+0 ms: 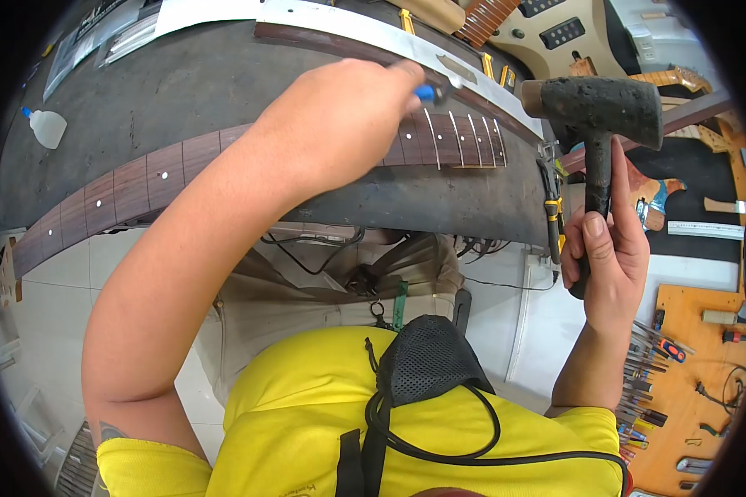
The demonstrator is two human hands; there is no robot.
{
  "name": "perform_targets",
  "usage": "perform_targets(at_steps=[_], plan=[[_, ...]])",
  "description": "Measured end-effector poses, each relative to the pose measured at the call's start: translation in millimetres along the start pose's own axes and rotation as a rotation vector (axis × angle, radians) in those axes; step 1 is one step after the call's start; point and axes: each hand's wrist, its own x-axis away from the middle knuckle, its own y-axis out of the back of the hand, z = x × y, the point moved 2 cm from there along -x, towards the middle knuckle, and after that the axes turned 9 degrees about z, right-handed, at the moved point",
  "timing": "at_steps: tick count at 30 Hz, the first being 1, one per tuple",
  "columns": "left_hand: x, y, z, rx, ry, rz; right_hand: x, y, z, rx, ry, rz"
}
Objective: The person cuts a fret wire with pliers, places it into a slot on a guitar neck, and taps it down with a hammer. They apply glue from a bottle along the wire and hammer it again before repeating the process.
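Note:
My left hand is closed on a small blue-handled tool, whose far end is blurred, above the fretboard. The long dark wooden fretboard lies across the bench, with white dot inlays along it. Several shiny fret wires cross its right end; thin slots show towards the left. My left forearm and hand cover its middle part. On the right, my right hand grips the handle of a black mallet, held upright with its head on top and the index finger stretched along the handle.
The grey bench carries a small glue bottle at left and a long metal strip behind. Yellow-handled pliers hang at the right edge. Guitar bodies lie at upper right. A tool board stands at lower right.

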Motion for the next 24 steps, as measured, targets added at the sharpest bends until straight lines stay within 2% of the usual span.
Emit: perform_targets(at_steps=[5,8,10,14,18,24], plan=[[3,0,-5,-0.069,-0.026,0.048,-3,1,-1,0.067,0.084,-0.004],[2,-1,-4,-0.13,-0.001,-0.012,-7,-1,-4,0.085,0.092,-0.001],[-1,-5,2,-0.076,0.02,-0.132,-10,-1,-7,0.117,0.079,-0.001],[-1,-8,4,-0.116,0.01,-0.163,-15,0,-11,0.097,0.104,0.053],[1,-8,-3,-0.16,-0.001,-0.04,-19,-6,-9,0.073,0.098,-0.02],[0,-8,-6,-0.181,0.024,0.035,-35,-10,-12,0.118,0.109,0.036]])
